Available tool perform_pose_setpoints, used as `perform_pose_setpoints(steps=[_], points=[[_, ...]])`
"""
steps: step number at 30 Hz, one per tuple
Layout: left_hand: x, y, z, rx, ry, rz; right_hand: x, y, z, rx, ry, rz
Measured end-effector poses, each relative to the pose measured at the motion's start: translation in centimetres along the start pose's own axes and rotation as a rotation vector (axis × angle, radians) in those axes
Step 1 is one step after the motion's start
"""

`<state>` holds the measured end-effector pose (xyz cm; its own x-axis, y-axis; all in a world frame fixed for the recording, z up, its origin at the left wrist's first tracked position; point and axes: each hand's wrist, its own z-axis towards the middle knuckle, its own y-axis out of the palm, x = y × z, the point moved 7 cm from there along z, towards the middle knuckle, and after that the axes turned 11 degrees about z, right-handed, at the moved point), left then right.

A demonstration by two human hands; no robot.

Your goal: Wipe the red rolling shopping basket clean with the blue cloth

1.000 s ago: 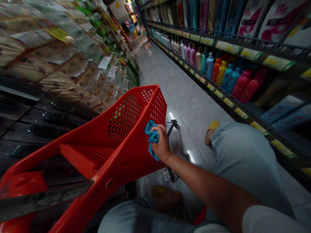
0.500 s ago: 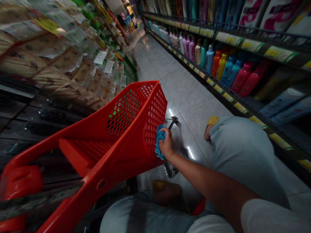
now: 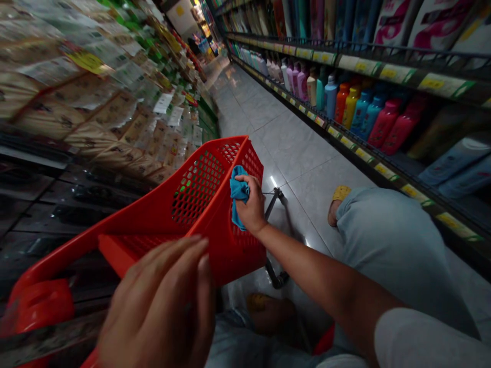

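Observation:
A blue cloth is bunched in my right hand, whose fingers are closed round it. The hand presses the cloth to the perforated outer side of a red plastic shopping cart, near its top rim. Close to the camera, my left hand is raised in front of the cart's near side, slightly blurred. Its fingers are loosely stretched out, and I see nothing in them; the palm is hidden. It covers part of the cart's rim and child-seat flap.
Shelves of colourful bottles line the right side. Packaged goods hang at left. A grey tiled floor runs down the aisle between them. My bent knee and yellow shoe are right of the cart.
My right hand has moved the cloth up and left along the cart's side towards the rim. My left hand has come into view in the foreground.

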<state>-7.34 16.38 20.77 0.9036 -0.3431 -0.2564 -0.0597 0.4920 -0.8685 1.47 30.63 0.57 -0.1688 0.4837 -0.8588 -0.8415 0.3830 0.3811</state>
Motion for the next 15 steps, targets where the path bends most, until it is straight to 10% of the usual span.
perform_pose_setpoints(steps=[7,12,15], points=[[-1.5,7.9,5.7,-0.692,-0.385,0.565,8.4,-2.6,-1.6,0.192,0.374,-0.109],[-2.6,7.6,4.9,-0.712,-0.361,0.671,3.8,1.6,7.9,0.014,-0.021,-0.012],[-3.2,7.6,4.0,-0.658,-0.310,0.673,6.0,0.2,8.6,0.085,0.082,-0.044]])
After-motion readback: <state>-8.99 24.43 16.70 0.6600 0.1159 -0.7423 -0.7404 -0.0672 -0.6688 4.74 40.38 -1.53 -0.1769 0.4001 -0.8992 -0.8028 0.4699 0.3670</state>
